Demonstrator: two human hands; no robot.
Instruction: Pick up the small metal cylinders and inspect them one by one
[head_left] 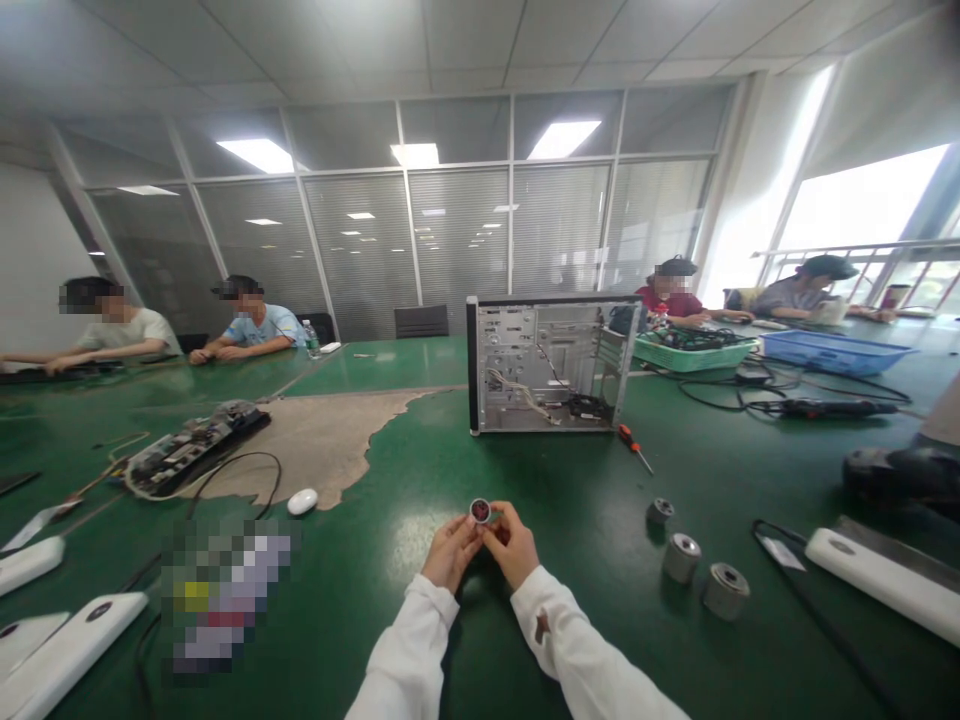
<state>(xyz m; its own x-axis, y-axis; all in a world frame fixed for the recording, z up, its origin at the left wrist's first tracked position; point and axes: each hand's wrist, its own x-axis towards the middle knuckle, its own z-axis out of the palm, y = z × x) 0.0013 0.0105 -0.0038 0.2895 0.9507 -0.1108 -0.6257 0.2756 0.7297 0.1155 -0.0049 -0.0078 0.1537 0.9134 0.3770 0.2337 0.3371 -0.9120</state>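
Observation:
My left hand (452, 552) and my right hand (512, 545) meet just above the green table, fingers closed on a small round metal part (480, 511). Its silvery rim faces me and its inside looks dark red; I cannot make out exactly what it is. To the right stand three metal cylinders with holes in their tops: a small one (660, 511), a larger one (682, 558) and the nearest one (726, 592). Beyond my hands is an open computer case (551, 370), some loose cables inside. A screwdriver (636, 449) with a red-and-black handle lies beside it.
On the left are a long circuit assembly (196, 447), a white mouse (302, 501) and white devices (71, 655). At right are a green basket (694, 355) of cables, a blue basket (832, 352) and a white device (889, 580). Several people sit around the table.

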